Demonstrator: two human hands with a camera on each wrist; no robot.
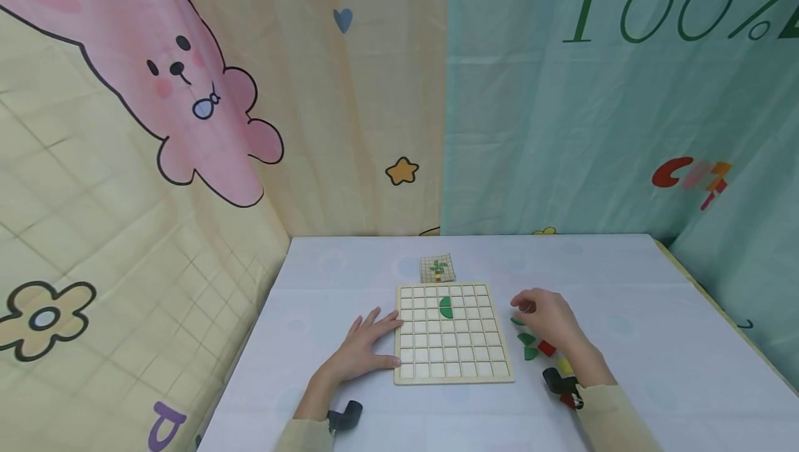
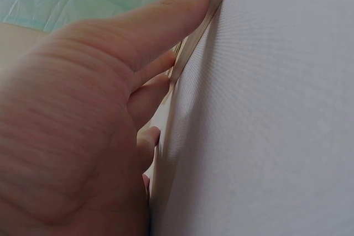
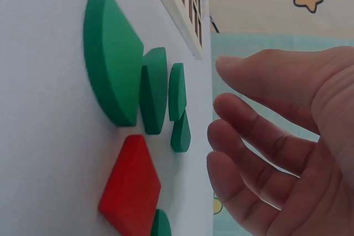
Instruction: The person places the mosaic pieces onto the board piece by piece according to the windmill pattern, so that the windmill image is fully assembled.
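Observation:
A pale wooden board [image 1: 456, 379] with a square grid lies on the table. Two green quarter-round pieces [image 1: 446, 308] sit together in its upper middle cells. My left hand [image 1: 365, 351] touches the board's left edge with fingers spread; in the left wrist view its thumb [image 2: 160, 23] reaches along the wooden rim. To the right of the board, my right hand [image 1: 552, 317] is over several loose green pieces [image 1: 526, 338]. The right wrist view shows its thumb [image 3: 271, 73] apart from the loosely bent fingers, with nothing between them. A red square block [image 3: 133, 183] lies near the green ones.
A small pattern card [image 1: 427, 270] lies just beyond the board, showing a green flower-like figure on a grid. Under the right forearm are a yellow piece [image 1: 564, 367] and another red piece [image 1: 567, 401]. Printed curtains [image 1: 362, 105] hang behind the white table [image 1: 337, 265].

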